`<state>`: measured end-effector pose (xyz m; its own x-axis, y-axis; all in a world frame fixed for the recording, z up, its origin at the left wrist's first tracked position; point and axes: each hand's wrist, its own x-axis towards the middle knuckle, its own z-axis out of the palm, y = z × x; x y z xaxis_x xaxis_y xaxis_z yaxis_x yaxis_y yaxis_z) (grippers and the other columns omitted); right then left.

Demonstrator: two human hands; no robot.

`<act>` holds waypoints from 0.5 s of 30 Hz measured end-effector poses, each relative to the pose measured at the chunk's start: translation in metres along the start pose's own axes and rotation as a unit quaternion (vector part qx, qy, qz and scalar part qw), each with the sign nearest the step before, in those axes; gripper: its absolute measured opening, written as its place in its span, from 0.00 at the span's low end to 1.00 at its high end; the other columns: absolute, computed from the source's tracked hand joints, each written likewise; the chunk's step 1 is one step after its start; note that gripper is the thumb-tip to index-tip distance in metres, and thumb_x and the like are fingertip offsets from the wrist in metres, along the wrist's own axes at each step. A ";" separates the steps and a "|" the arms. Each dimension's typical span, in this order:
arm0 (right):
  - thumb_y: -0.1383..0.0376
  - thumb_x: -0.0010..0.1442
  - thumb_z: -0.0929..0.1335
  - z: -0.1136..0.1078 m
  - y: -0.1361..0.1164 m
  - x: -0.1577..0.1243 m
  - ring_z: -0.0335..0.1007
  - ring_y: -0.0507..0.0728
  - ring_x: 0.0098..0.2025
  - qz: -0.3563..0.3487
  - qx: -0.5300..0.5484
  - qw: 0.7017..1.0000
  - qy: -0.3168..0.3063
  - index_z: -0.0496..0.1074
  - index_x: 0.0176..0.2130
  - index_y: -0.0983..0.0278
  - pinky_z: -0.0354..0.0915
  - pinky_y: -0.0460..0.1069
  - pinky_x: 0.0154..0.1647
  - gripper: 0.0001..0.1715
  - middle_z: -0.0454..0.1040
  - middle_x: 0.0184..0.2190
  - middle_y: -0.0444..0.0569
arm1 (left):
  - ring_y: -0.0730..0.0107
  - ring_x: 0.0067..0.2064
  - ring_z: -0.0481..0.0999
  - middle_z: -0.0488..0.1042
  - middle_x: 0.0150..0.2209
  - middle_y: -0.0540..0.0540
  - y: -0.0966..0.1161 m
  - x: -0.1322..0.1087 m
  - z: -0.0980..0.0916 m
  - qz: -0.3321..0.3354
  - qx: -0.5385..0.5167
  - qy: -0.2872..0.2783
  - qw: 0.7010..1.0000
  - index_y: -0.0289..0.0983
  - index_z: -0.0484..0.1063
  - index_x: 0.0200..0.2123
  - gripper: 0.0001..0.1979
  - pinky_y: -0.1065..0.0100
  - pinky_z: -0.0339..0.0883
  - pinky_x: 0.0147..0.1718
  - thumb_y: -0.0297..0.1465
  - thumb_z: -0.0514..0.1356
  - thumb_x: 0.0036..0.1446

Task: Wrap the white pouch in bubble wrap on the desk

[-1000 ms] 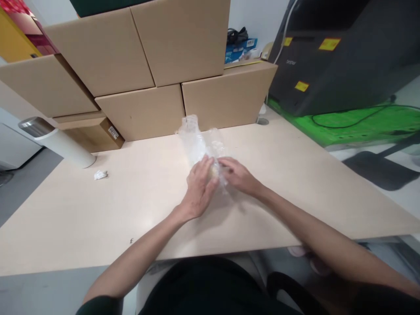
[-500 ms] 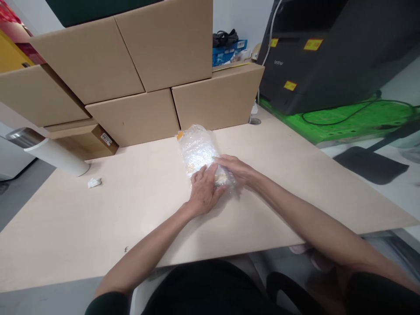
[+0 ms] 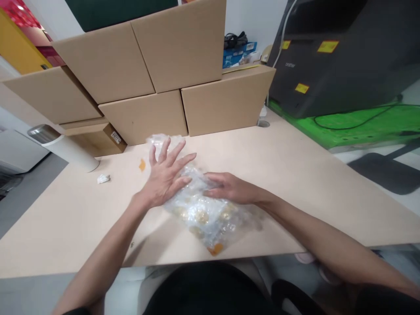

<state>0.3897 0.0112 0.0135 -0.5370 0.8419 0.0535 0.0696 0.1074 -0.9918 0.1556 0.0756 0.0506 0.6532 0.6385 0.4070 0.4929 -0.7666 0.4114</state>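
Note:
A package in clear bubble wrap [image 3: 200,210] lies aslant on the table, with round yellowish patches showing through and a piece of orange tape at its near corner. Spread wide, the fingers of my left hand [image 3: 164,177] lie over its upper left part. My right hand [image 3: 232,188] rests on its right side, thumb and fingers stretched out and apart; some fingertips are hard to make out against the plastic. Another orange piece [image 3: 142,165] is left of the wrap's far end. What is inside the wrap cannot be made out.
Stacked cardboard boxes [image 3: 183,43] stand along the table's back edge. At left are a white bottle with a steel cap [image 3: 74,151] and a crumpled white scrap [image 3: 103,178]. A large dark printer [image 3: 321,65] stands on a green surface [image 3: 357,127] at right.
The bubble-wrapped package has turned and come nearer to me, its near corner now close to the table's front edge. My left hand has moved left and spread its fingers.

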 end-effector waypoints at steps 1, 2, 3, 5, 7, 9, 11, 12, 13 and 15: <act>0.60 0.62 0.69 0.001 -0.005 -0.002 0.73 0.54 0.41 -0.011 -0.032 0.999 -0.021 0.74 0.47 0.63 0.69 0.49 0.45 0.14 0.77 0.42 0.46 | 0.43 0.74 0.40 0.65 0.66 0.49 0.004 0.001 -0.012 0.007 -0.006 -0.011 1.000 0.50 0.76 0.54 0.26 0.44 0.13 0.65 0.49 0.66 0.52; 0.61 0.63 0.69 0.002 -0.010 -0.003 0.73 0.54 0.42 -0.021 -0.060 0.997 -0.035 0.75 0.48 0.62 0.69 0.49 0.45 0.14 0.77 0.43 0.46 | 0.41 0.73 0.44 0.70 0.63 0.48 0.007 0.002 -0.024 0.011 -0.017 -0.036 0.999 0.50 0.78 0.51 0.27 0.43 0.14 0.66 0.49 0.70 0.46; 0.61 0.64 0.68 0.002 -0.013 -0.004 0.73 0.55 0.42 -0.029 -0.081 0.995 -0.047 0.75 0.50 0.61 0.69 0.50 0.45 0.16 0.78 0.44 0.46 | 0.41 0.71 0.52 0.74 0.58 0.48 0.009 0.002 -0.035 0.006 -0.030 -0.065 0.997 0.50 0.79 0.48 0.27 0.43 0.18 0.67 0.48 0.73 0.42; 0.60 0.64 0.68 0.003 -0.019 -0.006 0.74 0.56 0.44 -0.036 -0.101 0.992 -0.069 0.75 0.53 0.59 0.69 0.50 0.46 0.19 0.78 0.46 0.46 | 0.45 0.63 0.68 0.79 0.47 0.48 0.008 0.003 -0.055 -0.034 -0.046 -0.128 0.990 0.49 0.80 0.44 0.27 0.43 0.33 0.68 0.46 0.75 0.37; 0.58 0.64 0.68 0.003 -0.022 -0.007 0.75 0.58 0.44 -0.030 -0.101 0.990 -0.091 0.76 0.54 0.56 0.70 0.51 0.45 0.20 0.79 0.47 0.45 | 0.51 0.52 0.78 0.80 0.39 0.49 0.000 0.002 -0.071 -0.115 -0.055 -0.182 0.975 0.48 0.80 0.41 0.24 0.47 0.53 0.63 0.44 0.75 0.36; 0.58 0.63 0.69 0.003 -0.024 -0.008 0.76 0.58 0.43 -0.023 -0.094 0.990 -0.100 0.77 0.54 0.55 0.71 0.51 0.45 0.20 0.80 0.46 0.45 | 0.55 0.44 0.80 0.79 0.34 0.49 -0.013 0.001 -0.083 -0.202 -0.083 -0.212 0.953 0.46 0.80 0.38 0.23 0.54 0.68 0.51 0.42 0.75 0.34; 0.59 0.62 0.70 0.003 -0.025 -0.009 0.76 0.59 0.45 -0.019 -0.073 0.992 -0.100 0.78 0.53 0.56 0.71 0.51 0.46 0.20 0.80 0.48 0.46 | 0.56 0.40 0.81 0.80 0.34 0.48 -0.026 -0.001 -0.091 -0.258 -0.159 -0.190 0.934 0.46 0.80 0.36 0.23 0.60 0.73 0.41 0.39 0.76 0.31; 0.60 0.62 0.70 0.003 -0.025 -0.009 0.76 0.59 0.47 -0.018 -0.051 0.993 -0.101 0.78 0.52 0.57 0.70 0.51 0.48 0.19 0.79 0.49 0.47 | 0.55 0.39 0.81 0.80 0.35 0.47 -0.031 -0.002 -0.093 -0.270 -0.205 -0.168 0.926 0.45 0.80 0.35 0.24 0.62 0.74 0.38 0.38 0.76 0.29; 0.61 0.61 0.70 0.003 -0.026 -0.010 0.76 0.59 0.49 -0.017 -0.023 0.995 -0.099 0.79 0.51 0.58 0.70 0.51 0.49 0.18 0.79 0.50 0.47 | 0.54 0.39 0.81 0.80 0.36 0.46 -0.035 -0.004 -0.093 -0.274 -0.250 -0.153 0.916 0.45 0.80 0.35 0.24 0.61 0.74 0.36 0.36 0.77 0.27; 0.63 0.59 0.72 0.003 -0.025 -0.011 0.77 0.58 0.48 -0.017 0.047 0.995 -0.081 0.80 0.48 0.59 0.71 0.50 0.47 0.16 0.80 0.47 0.46 | 0.52 0.39 0.81 0.81 0.37 0.43 -0.038 -0.009 -0.087 -0.274 -0.334 -0.163 0.887 0.43 0.81 0.36 0.26 0.60 0.75 0.35 0.35 0.77 0.26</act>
<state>0.3913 -0.0024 0.0372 -0.6671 0.7411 0.0758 -0.0268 0.0778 -0.9966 0.0808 0.1050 0.1018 0.6052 0.7663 -0.2156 0.4086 -0.0666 0.9103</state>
